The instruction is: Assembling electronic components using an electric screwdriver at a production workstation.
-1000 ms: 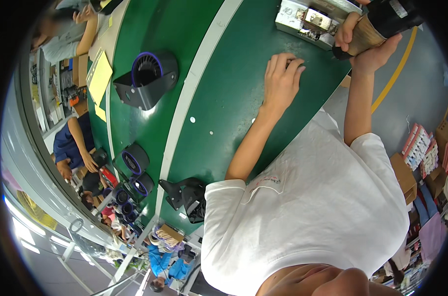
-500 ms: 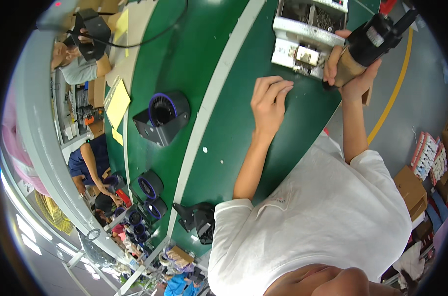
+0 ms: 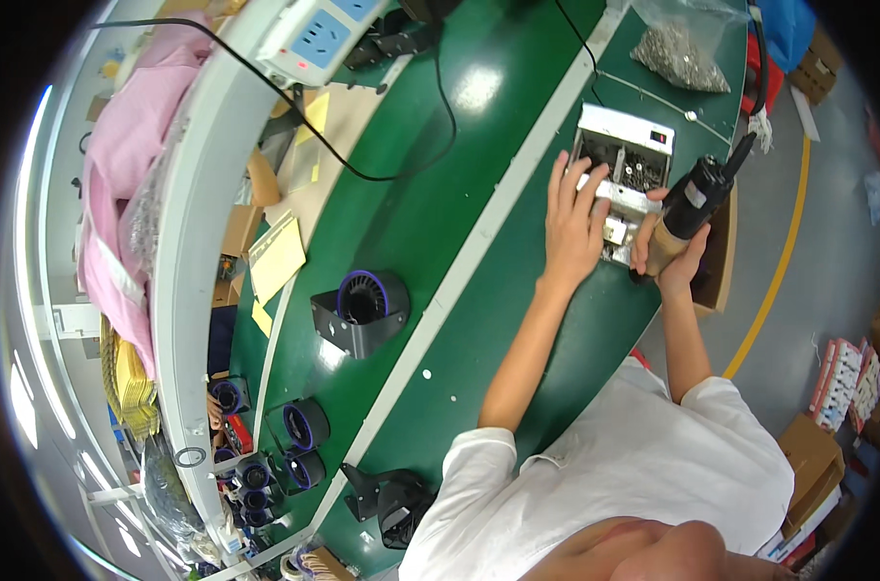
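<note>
My right hand [image 3: 689,263] is wrapped round an electric screwdriver [image 3: 690,203], black with a tan grip, its cable end pointing up to the right. It is held at the right side of a silver screw feeder [image 3: 626,130] whose open tray holds many small screws [image 3: 641,171]. The tip of the screwdriver cannot be made out. My left hand [image 3: 571,235] lies with its fingers stretched and apart over the left edge of the feeder, seemingly touching it. Nothing shows in that hand.
A plastic bag of screws [image 3: 677,58] lies beyond the feeder. On the green bench stand a black bracket with a purple-rimmed fan [image 3: 367,302], several similar fans [image 3: 302,426] and a black part [image 3: 403,508]. A cardboard box [image 3: 719,261] is at the bench's right edge.
My left hand has moved up from the bench in front of the feeder onto its left side, and its fingers have spread. The right hand still holds the screwdriver. The whole view has shifted.
</note>
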The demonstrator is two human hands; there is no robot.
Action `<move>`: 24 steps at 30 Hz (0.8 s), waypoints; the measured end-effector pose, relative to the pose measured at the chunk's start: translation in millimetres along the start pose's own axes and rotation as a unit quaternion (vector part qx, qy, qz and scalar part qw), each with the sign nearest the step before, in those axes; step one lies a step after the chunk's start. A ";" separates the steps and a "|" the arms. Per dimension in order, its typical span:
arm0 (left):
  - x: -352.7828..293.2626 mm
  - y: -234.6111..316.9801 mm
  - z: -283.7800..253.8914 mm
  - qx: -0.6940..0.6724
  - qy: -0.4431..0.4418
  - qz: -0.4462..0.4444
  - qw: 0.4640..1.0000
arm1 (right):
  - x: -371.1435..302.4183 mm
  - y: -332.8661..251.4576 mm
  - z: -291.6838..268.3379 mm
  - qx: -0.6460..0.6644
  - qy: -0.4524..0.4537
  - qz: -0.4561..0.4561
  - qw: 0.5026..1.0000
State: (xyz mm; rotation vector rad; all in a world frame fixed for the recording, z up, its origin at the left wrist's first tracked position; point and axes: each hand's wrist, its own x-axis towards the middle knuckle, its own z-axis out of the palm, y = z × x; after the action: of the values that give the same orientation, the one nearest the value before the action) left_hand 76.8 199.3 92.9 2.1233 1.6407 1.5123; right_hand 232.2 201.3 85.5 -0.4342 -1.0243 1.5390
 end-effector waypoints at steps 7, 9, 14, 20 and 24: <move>-15.0 1.6 -1.2 -0.017 -0.011 -0.037 0.999 | 0.6 8.7 -4.2 0.029 0.008 -0.012 0.999; -13.3 -1.2 -0.9 -0.014 0.005 -0.031 0.999 | 4.8 8.5 -4.0 0.035 -0.008 -0.017 0.999; -20.1 2.2 -4.1 -0.015 0.001 -0.032 0.999 | 0.4 3.4 0.2 0.037 0.024 -0.005 0.999; -38.2 8.4 -15.7 -0.040 -0.014 -0.047 0.998 | -5.6 1.9 0.6 0.033 0.034 0.030 0.998; -58.6 11.7 -21.4 -0.044 -0.008 -0.040 0.998 | -11.1 2.7 2.2 0.005 0.021 0.044 0.999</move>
State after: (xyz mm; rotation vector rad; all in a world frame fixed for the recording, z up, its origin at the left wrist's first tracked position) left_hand 72.8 139.3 72.8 1.9959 1.6020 1.5095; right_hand 231.7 190.4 81.7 -0.5080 -0.9746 1.6051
